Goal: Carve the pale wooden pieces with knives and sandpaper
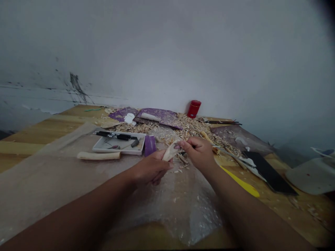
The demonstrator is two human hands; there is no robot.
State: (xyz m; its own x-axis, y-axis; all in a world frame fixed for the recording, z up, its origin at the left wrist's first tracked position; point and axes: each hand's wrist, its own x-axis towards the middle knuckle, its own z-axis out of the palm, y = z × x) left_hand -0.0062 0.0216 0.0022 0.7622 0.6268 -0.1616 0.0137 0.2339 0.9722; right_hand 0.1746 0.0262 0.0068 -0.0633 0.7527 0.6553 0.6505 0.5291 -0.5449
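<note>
A pale wooden piece (169, 152) is held over the plastic sheet, tilted up to the right. My left hand (153, 168) is wrapped round its lower end. At its upper end, my right hand (198, 151) is closed with the thumb and fingers pinched on a small dark grey thing that touches the wood; its shape is too small to make out. Wood shavings (190, 127) lie heaped behind both hands. To the left of my left hand, another pale wooden stick (98, 156) rests on the plastic sheet (78, 188).
A white tray (128, 152) holds black pens and small tool bits. Beside it is a purple block (150, 145). A red can (194, 109) stands by the wall. On the right lie a yellow object (242, 183), a black slab (269, 172) and a whitish container (311, 174).
</note>
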